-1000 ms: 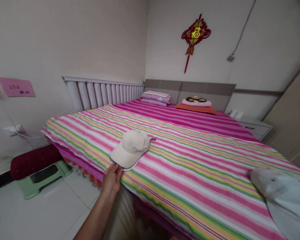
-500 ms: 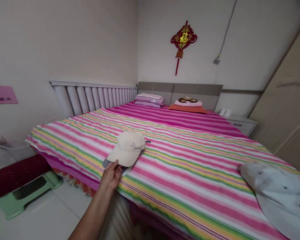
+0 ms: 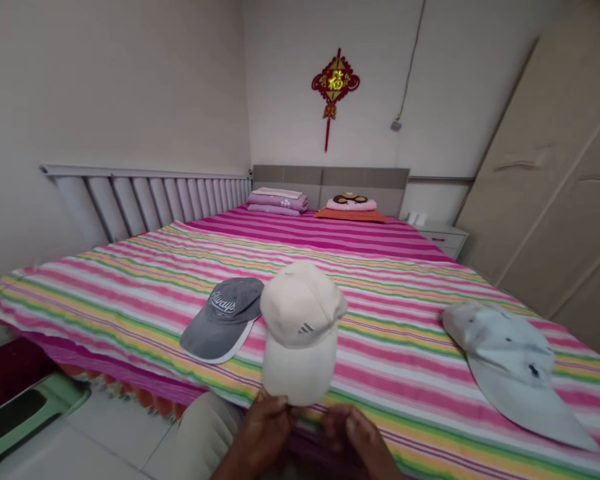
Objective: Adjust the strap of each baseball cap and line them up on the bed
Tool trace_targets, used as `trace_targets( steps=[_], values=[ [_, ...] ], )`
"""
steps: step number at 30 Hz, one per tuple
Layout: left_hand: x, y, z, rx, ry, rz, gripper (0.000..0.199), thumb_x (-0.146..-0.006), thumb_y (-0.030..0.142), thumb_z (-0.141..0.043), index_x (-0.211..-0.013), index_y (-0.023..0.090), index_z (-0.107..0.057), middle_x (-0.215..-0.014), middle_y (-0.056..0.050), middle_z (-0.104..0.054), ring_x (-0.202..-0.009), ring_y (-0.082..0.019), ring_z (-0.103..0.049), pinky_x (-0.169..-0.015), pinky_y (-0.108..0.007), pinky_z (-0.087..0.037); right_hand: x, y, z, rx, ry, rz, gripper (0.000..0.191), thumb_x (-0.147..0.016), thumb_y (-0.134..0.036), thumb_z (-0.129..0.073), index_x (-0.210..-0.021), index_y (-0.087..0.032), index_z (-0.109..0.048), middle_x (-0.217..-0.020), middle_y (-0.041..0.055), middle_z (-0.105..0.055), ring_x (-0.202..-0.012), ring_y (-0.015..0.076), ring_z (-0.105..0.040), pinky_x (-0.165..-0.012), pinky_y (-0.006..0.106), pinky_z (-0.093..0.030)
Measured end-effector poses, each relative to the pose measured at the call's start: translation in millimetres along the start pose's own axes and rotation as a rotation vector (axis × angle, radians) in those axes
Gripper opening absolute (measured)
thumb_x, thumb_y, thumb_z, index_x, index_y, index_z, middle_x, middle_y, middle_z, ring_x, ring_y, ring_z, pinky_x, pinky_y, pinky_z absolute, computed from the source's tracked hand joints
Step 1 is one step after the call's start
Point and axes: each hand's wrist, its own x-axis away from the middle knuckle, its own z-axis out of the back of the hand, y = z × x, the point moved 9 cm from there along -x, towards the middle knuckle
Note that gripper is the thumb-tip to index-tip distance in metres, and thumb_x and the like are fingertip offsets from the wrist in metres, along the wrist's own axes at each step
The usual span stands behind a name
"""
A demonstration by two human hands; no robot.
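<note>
A cream baseball cap (image 3: 300,363) with a small striped logo is raised over the near part of the bed, brim toward me. My left hand (image 3: 269,427) pinches the brim's front edge between thumb and fingers. Just right of the brim, my right hand (image 3: 357,437) has loosely curled fingers, slightly blurred, with nothing in them. On the bedspread to the left lies a grey cap (image 3: 225,313) with white lettering and a pale brim edge. Farther right rests a pale cap (image 3: 510,363) with a small dark emblem, its brim pointing toward me.
A striped bedspread (image 3: 390,320) covers the near bed. Folded purple bedding (image 3: 277,202) and an orange cushion (image 3: 350,215) lie by the headboard (image 3: 285,176). At left are a radiator (image 3: 155,200) and a green stool (image 3: 35,420); a nightstand (image 3: 440,238) stands back right.
My left hand has moved the cream cap rightward and toward me, uncovering the grey cap. My right hand has come into view. The view has shifted to the right.
</note>
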Motion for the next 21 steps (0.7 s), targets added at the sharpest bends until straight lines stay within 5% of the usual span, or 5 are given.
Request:
trace_targets(
  steps=[3, 7, 21],
  values=[
    [10.1, -36.2, -10.9, 0.021, -0.122, 0.121, 0.051, -0.053, 0.005, -0.066, -0.103, 0.020, -0.063, -0.091, -0.005, -0.070, -0.088, -0.021, -0.062, -0.073, -0.027, -0.048, -16.6, -49.3, 6.4, -0.429, 0.035, 0.059, 0.045, -0.079, -0.054, -0.049, -0.107, -0.021, -0.057, -0.101, 0.0076, -0.065, -0.089, 0.0203, -0.060, -0.077, 0.034, -0.046],
    [16.7, -61.7, -8.6, -0.044, -0.215, 0.220, 0.037, -0.054, 0.009, -0.069, -0.090, 0.018, -0.068, -0.086, -0.005, -0.070, -0.083, -0.021, -0.064, -0.070, -0.027, -0.047, -25.4, -85.4, 26.2, -0.739, 0.144, 0.090, 0.035, -0.073, -0.052, -0.059, -0.092, -0.023, -0.064, -0.090, 0.0023, -0.070, -0.088, 0.0183, -0.062, -0.082, 0.032, -0.046],
    [18.5, -85.9, 13.3, -0.009, -0.193, 0.333, 0.036, -0.052, 0.016, -0.076, -0.087, 0.019, -0.068, -0.089, -0.005, -0.071, -0.097, -0.025, -0.060, -0.087, -0.033, -0.044, -11.7, -78.1, 43.0, -0.763, 0.326, 0.151, 0.022, -0.069, -0.032, -0.070, -0.089, -0.022, -0.069, -0.090, 0.0020, -0.072, -0.096, 0.0206, -0.061, -0.093, 0.037, -0.042]
  ],
)
